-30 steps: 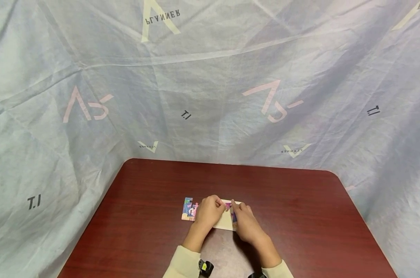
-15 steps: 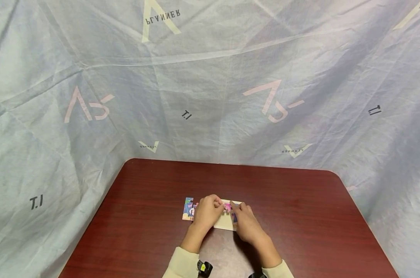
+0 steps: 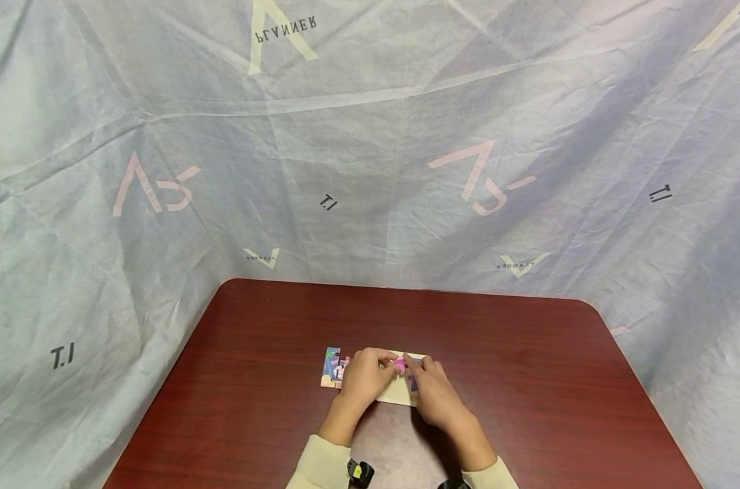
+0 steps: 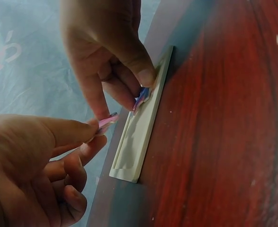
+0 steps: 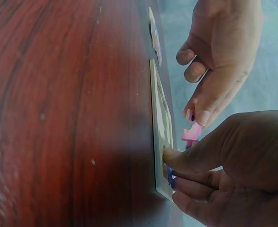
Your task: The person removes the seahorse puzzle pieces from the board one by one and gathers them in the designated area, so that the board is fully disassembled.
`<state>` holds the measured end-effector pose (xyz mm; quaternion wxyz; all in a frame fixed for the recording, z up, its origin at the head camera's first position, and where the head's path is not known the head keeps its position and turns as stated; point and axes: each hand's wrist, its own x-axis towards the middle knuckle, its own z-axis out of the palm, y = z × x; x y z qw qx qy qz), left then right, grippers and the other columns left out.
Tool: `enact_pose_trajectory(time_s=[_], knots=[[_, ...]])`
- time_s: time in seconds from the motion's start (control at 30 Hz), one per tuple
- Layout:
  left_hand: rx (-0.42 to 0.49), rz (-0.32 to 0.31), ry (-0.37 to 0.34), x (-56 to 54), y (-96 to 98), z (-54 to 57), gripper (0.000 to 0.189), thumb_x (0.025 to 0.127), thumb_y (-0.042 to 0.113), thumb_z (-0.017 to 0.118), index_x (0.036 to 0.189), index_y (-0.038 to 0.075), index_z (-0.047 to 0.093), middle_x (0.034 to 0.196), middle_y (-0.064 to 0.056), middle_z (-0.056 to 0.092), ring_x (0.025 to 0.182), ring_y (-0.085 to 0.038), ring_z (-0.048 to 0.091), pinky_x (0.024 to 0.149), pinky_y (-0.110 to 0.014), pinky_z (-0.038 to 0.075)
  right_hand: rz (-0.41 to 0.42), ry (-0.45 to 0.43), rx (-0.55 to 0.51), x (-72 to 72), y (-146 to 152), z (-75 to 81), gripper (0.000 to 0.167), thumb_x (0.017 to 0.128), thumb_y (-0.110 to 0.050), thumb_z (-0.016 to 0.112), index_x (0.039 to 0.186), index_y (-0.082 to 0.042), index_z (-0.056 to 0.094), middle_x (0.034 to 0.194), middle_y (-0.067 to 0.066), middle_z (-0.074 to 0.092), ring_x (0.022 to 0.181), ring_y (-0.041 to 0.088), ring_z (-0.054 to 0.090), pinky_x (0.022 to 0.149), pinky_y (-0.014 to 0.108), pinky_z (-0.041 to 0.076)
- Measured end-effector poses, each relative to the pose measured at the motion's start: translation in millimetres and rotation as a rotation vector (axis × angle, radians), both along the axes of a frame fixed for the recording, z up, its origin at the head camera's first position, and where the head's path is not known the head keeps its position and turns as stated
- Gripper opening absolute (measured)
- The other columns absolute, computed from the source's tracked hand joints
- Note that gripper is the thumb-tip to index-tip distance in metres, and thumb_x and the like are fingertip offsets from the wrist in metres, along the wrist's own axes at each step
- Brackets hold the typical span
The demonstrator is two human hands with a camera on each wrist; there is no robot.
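My left hand (image 3: 363,375) pinches a pink jigsaw piece (image 4: 106,123) between thumb and index finger, its other fingers curled. The piece is just above the far edge of a shallow cream puzzle tray (image 3: 397,392). Over the tray's right end is my right hand (image 3: 435,395). Its index finger reaches to the pink piece, while the thumb and other fingers rest on blue and purple jigsaw pieces (image 4: 141,97) in the tray. The hand partly hides those pieces. The tray's bare bottom shows between the hands.
Several colourful jigsaw pieces (image 3: 331,372) lie joined on the dark red table (image 3: 272,326) left of the tray, partly behind my left hand. Pale printed cloth (image 3: 382,136) hangs around the table's back and sides.
The pink piece has come into view between my hands, its pink face turned up. My left index finger has stretched out further over it. The right hand stays nearly still.
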<state>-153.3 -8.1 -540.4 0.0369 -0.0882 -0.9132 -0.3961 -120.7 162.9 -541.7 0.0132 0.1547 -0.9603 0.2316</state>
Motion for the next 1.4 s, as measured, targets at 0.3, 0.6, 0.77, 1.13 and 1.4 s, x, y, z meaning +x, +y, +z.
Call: enact_pose_trajectory(time_s=[0.3, 0.6, 0.77, 1.13, 1.4], knots=[[-0.007, 0.014, 0.014, -1.0, -0.9, -1.4, 0.013, 0.087, 0.017, 0.083, 0.100, 0.019, 0.086, 0.087, 0.001, 0.082, 0.068, -0.008, 0.068, 0.052, -0.024, 0.044, 0.004, -0.011, 0.013, -0.6, -0.8, 0.1, 0.071, 0.081, 0.008, 0.077, 0.149, 0.002, 0.057, 0.103, 0.005, 0.054, 0.095, 0.020, 0.047, 0.083, 0.039, 0.048], [0.012, 0.052, 0.009, 1.2, -8.7, 4.3, 0.014, 0.088, 0.013, 0.079, 0.100, 0.017, 0.085, 0.078, 0.006, 0.077, 0.063, -0.003, 0.060, 0.053, -0.025, 0.044, 0.026, 0.065, 0.039, -0.4, -1.6, 1.0, 0.034, 0.075, 0.011, 0.072, 0.107, 0.000, 0.073, 0.103, 0.008, 0.058, 0.094, 0.025, 0.052, 0.085, 0.043, 0.048], [0.014, 0.069, 0.006, 0.9, -14.5, 2.6, 0.014, 0.088, 0.012, 0.078, 0.100, 0.016, 0.085, 0.077, 0.006, 0.075, 0.061, -0.002, 0.055, 0.053, -0.023, 0.043, 0.027, 0.068, 0.031, -0.3, -2.5, 2.8, 0.031, 0.073, 0.013, 0.072, 0.100, -0.003, 0.071, 0.100, 0.007, 0.057, 0.092, 0.023, 0.051, 0.084, 0.041, 0.047], [-0.002, 0.112, -0.008, 0.9, -27.8, 3.0, 0.014, 0.089, 0.014, 0.078, 0.101, 0.017, 0.085, 0.080, 0.007, 0.076, 0.066, -0.003, 0.059, 0.055, -0.026, 0.045, 0.029, 0.077, 0.027, -0.3, -2.6, 3.5, 0.025, 0.073, 0.008, 0.076, 0.092, -0.006, 0.069, 0.100, 0.007, 0.058, 0.093, 0.024, 0.053, 0.084, 0.041, 0.048], [-0.008, 0.126, -0.010, 0.3, -36.7, 4.0, 0.016, 0.091, 0.015, 0.076, 0.104, 0.017, 0.085, 0.091, 0.002, 0.080, 0.074, -0.007, 0.064, 0.062, -0.032, 0.051, 0.033, 0.078, 0.015, 0.0, -1.8, 3.6, 0.023, 0.074, 0.010, 0.073, 0.087, -0.007, 0.066, 0.103, 0.008, 0.059, 0.095, 0.025, 0.054, 0.086, 0.042, 0.048]])
